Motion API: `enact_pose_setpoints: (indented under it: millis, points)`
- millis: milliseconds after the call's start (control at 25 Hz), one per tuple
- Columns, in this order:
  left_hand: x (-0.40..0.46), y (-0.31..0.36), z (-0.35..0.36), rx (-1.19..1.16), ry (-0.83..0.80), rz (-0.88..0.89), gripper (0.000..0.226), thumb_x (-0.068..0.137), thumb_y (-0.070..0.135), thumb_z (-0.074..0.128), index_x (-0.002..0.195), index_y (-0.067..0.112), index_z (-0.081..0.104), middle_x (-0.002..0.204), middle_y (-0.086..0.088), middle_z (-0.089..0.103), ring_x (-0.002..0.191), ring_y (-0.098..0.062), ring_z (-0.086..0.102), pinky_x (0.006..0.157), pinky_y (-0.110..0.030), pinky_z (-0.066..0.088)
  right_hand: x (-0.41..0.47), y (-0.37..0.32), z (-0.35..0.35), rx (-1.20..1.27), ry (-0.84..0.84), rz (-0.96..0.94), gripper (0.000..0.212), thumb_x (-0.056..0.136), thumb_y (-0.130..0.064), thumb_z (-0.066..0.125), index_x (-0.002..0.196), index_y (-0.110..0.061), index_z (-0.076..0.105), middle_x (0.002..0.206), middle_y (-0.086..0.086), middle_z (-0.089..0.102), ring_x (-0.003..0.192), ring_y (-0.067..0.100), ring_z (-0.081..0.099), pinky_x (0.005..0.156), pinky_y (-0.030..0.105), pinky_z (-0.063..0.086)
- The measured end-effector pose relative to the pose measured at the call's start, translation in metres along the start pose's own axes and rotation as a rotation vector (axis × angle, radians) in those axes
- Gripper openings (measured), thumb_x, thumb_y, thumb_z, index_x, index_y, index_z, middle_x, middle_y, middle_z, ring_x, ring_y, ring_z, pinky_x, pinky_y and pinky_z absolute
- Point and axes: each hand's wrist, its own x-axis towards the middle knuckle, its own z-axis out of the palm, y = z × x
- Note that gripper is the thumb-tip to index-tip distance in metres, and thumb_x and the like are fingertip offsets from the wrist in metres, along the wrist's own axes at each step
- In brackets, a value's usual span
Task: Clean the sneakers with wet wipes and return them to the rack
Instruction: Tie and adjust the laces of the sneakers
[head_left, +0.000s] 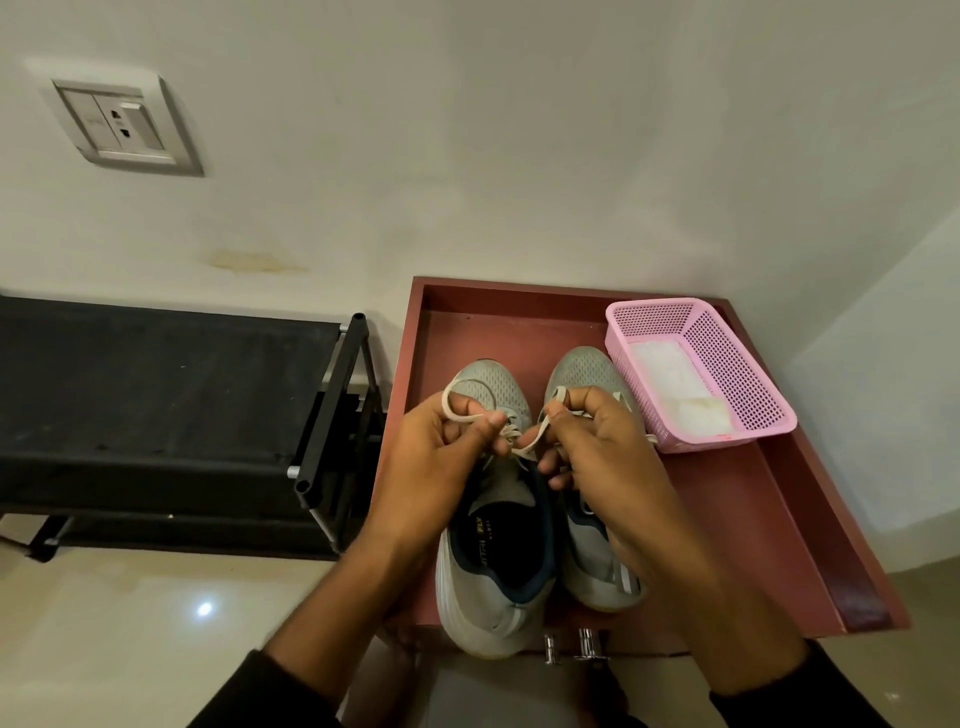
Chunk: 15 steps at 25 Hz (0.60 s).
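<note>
Both hands are right up close, working one lace: the left hand (441, 441) pinches a pale loop of shoelace (462, 405) between thumb and fingers, and the right hand (597, 441) pinches the other end, fingers curled, the two hands nearly touching over the laces. Beneath them sits the left sneaker (493, 571), grey mesh with a navy collar, insole print reading what looks like "NITRO FLY", partly hidden. Just beside it, touching, the right sneaker (587, 374) lies under the right wrist. Both stand on a reddish-brown tray-like surface (753, 519), heels at its near edge. At its far right corner, a pink perforated basket (727, 364) holds white wipes (670, 379). Off left, the black shoe rack (156, 395) stands against the wall, with a socket plate (124, 127) above.
</note>
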Motion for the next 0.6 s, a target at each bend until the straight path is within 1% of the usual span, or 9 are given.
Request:
enact_pose_setpoints:
  millis: [80,160,240,280,360,400,440,520,600]
  points:
    - [0.004,-0.004,0.004,0.197,0.060,0.064,0.015,0.091,0.027,0.067,0.091,0.012,0.071,0.075,0.001,0.074,0.067,-0.014,0.069,0.066,-0.031,0.058,-0.002,-0.003,0.000,0.031,0.008,-0.114,0.008,0.099,-0.021,0.059,0.098,-0.018,0.067,0.087,0.001,0.075,0.073,0.008,0.067,0.063,0.023,0.051]
    - [0.004,-0.004,0.005,0.369,0.011,0.172,0.009,0.090,0.029,0.068,0.092,0.024,0.075,0.080,0.010,0.075,0.075,-0.002,0.070,0.070,-0.023,0.059,-0.002,-0.006,0.002,0.010,-0.017,-0.238,0.009,0.094,-0.018,0.066,0.100,-0.016,0.072,0.093,-0.003,0.074,0.089,0.007,0.070,0.073,0.023,0.056]
    - [0.002,-0.003,0.005,0.461,-0.079,0.261,0.013,0.091,0.025,0.067,0.101,0.025,0.075,0.088,0.016,0.074,0.083,0.005,0.069,0.073,-0.015,0.056,-0.001,-0.007,0.003,-0.028,-0.062,-0.305,0.014,0.092,-0.018,0.068,0.104,-0.016,0.074,0.101,-0.007,0.074,0.101,0.007,0.069,0.086,0.028,0.057]
    - [0.001,-0.002,0.005,0.473,-0.096,0.279,0.014,0.092,0.024,0.066,0.104,0.024,0.074,0.090,0.015,0.074,0.085,0.005,0.069,0.074,-0.015,0.056,0.000,-0.007,0.002,-0.064,-0.096,-0.320,0.016,0.093,-0.018,0.067,0.107,-0.017,0.074,0.104,-0.009,0.074,0.104,0.005,0.067,0.090,0.028,0.056]
    - [0.002,-0.003,0.004,0.402,-0.081,0.230,0.013,0.094,0.027,0.063,0.100,0.023,0.074,0.088,0.008,0.075,0.084,-0.004,0.071,0.075,-0.029,0.060,0.001,-0.004,-0.002,-0.214,-0.160,-0.352,0.020,0.098,-0.022,0.060,0.113,-0.022,0.073,0.104,-0.014,0.073,0.103,0.000,0.066,0.090,0.022,0.053]
    - [0.002,-0.002,0.003,0.344,-0.058,0.183,0.014,0.095,0.030,0.062,0.096,0.021,0.074,0.086,0.003,0.075,0.082,-0.011,0.072,0.075,-0.037,0.061,0.001,-0.003,-0.003,-0.292,-0.164,-0.366,0.021,0.100,-0.025,0.056,0.114,-0.024,0.072,0.101,-0.016,0.072,0.100,-0.002,0.066,0.087,0.020,0.053]
    - [0.003,-0.001,0.003,0.291,-0.037,0.141,0.016,0.094,0.031,0.063,0.091,0.020,0.073,0.083,-0.001,0.074,0.081,-0.018,0.072,0.074,-0.042,0.060,0.001,-0.001,-0.006,-0.351,-0.143,-0.376,0.020,0.101,-0.027,0.055,0.111,-0.025,0.072,0.096,-0.017,0.072,0.095,-0.003,0.066,0.082,0.018,0.053]
    - [0.004,0.002,0.002,0.188,-0.014,0.083,0.016,0.094,0.027,0.064,0.088,0.015,0.073,0.080,-0.006,0.074,0.077,-0.022,0.072,0.071,-0.040,0.061,0.002,0.000,-0.010,-0.422,-0.088,-0.383,0.017,0.100,-0.027,0.057,0.101,-0.024,0.073,0.086,-0.015,0.071,0.084,0.000,0.066,0.072,0.021,0.052]
    - [0.005,0.005,0.001,0.111,-0.011,0.067,0.013,0.093,0.020,0.066,0.091,0.010,0.073,0.080,-0.009,0.075,0.080,-0.027,0.073,0.074,-0.041,0.060,0.002,0.000,-0.010,-0.436,-0.066,-0.358,0.011,0.095,-0.021,0.065,0.093,-0.025,0.075,0.080,-0.013,0.071,0.078,0.001,0.066,0.070,0.025,0.053]
